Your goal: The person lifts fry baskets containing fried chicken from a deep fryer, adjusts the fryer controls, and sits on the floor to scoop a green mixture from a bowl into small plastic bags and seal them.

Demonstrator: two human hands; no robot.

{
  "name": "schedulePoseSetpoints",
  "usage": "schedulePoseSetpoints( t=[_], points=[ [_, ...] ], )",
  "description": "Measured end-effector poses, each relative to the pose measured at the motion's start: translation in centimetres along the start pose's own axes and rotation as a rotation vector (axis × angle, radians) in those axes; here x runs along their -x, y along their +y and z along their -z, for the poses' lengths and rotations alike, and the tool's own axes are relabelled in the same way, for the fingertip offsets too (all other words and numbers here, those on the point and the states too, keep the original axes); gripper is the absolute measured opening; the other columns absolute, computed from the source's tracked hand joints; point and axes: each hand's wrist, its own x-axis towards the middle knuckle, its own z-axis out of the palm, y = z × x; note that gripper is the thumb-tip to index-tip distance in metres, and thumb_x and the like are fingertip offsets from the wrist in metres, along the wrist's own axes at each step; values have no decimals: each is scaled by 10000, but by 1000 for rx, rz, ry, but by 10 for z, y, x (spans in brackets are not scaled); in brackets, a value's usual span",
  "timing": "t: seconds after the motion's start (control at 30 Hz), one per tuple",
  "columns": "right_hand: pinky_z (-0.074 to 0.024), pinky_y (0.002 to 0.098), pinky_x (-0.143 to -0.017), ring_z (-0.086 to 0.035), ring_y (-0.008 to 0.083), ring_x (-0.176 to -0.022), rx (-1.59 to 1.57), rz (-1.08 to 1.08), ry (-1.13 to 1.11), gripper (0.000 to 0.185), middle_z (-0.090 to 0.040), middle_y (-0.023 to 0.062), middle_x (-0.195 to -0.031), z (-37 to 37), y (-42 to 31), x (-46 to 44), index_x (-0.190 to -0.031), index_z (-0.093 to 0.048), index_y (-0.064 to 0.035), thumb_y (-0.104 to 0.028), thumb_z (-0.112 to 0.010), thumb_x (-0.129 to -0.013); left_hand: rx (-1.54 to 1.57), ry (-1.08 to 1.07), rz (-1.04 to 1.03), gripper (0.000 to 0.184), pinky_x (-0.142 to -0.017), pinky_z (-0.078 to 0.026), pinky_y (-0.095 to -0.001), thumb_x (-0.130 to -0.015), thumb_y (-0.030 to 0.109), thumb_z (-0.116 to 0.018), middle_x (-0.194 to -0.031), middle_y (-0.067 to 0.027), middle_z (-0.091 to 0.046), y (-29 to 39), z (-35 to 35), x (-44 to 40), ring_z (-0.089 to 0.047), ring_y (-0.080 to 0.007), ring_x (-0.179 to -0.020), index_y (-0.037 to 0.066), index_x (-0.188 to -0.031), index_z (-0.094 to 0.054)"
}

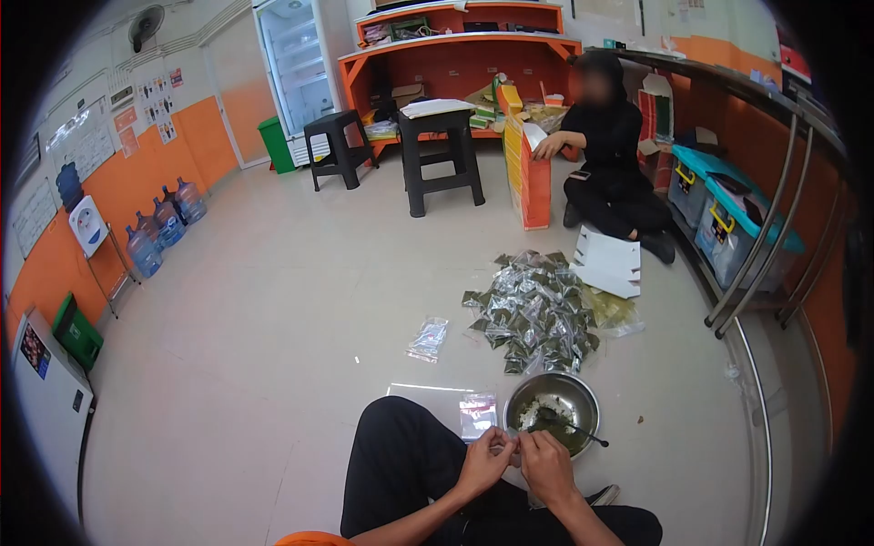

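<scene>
My left hand and my right hand meet over my lap, fingers pinched on a small clear plastic bag between them. Just beyond them sits a steel bowl with dark green and white contents and a dark-handled spoon leaning in it. Left of the bowl lies a stack of clear empty bags. A second bundle of bags is farther off on the floor. Beyond the bowl is a big pile of filled bags with dark green contents.
A person in black sits at the back right, a hand on an orange-yellow box. White cardboard lies by the pile. Black stools stand behind; storage bins and a metal-legged table are at right.
</scene>
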Motion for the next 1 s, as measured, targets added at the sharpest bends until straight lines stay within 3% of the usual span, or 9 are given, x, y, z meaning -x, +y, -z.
schedulePoseSetpoints(
  t=[0.13,0.23,0.27,0.37,0.57,0.67,0.77,0.93,1.0],
  points=[
    [-517,389,-680,-614,285,-786,75,26,7,215,-598,115,-793,-1,6,4,-956,-608,-7,-24,-639,-744,58,25,-12,155,-557,-509,-281,-914,53,-578,-713,-80,-637,-5,-3,-4,-664,-138,-632,7,-949,-435],
    [-508,388,-673,-599,275,-786,184,38,37,178,-578,118,-804,9,7,-1,-919,-596,-20,-31,-633,-745,-346,-10,-197,210,-545,-491,-305,-869,48,-609,-656,-100,-608,18,-10,13,-629,-152,-569,8,-985,-439],
    [-507,387,-674,-598,274,-791,187,48,27,176,-579,120,-816,10,6,0,-923,-599,-19,-32,-629,-750,-330,-6,-188,286,-535,-475,-318,-846,60,-628,-613,-108,-580,22,-12,14,-604,-162,-539,4,-1079,-472],
    [-518,393,-710,-608,274,-842,110,48,-15,185,-591,122,-867,12,5,-2,-953,-610,-11,-25,-617,-769,-330,14,-194,276,-542,-480,-316,-854,72,-617,-611,-107,-590,18,-15,8,-608,-164,-548,-8,-1107,-544],
    [-530,401,-755,-621,289,-895,38,-6,-56,218,-604,120,-910,13,3,1,-980,-610,-6,-3,-614,-761,-304,41,-144,178,-567,-491,-303,-836,80,-623,-627,-115,-615,22,-2,-3,-619,-153,-574,-20,-981,-646],
    [-527,411,-759,-620,298,-902,34,-81,-77,256,-603,122,-921,15,6,2,-1008,-620,-6,7,-617,-752,-436,-64,-232,268,-581,-487,-265,-819,69,-627,-629,-70,-626,30,1,4,-602,-88,-590,-10,-1075,-645],
    [-522,423,-776,-617,309,-909,10,-104,-32,229,-603,125,-934,18,7,1,-970,-637,1,8,-625,-742,-391,-161,-171,319,-581,-482,-264,-811,65,-627,-627,-62,-626,33,0,10,-597,-78,-592,5,-1124,-634],
    [-512,429,-832,-615,329,-947,-23,-30,24,122,-617,153,-1052,12,8,3,-866,-670,22,11,-616,-758,-338,-111,-126,347,-586,-485,-264,-821,60,-611,-660,-75,-644,30,0,8,-613,-80,-609,3,-1163,-624],
    [-499,431,-879,-612,340,-992,-89,-47,-27,159,-608,169,-1125,13,6,3,-911,-685,25,12,-605,-774,-362,-111,-138,366,-596,-497,-277,-830,61,-597,-693,-103,-659,35,2,6,-635,-99,-621,-13,-1188,-620]
  ],
)
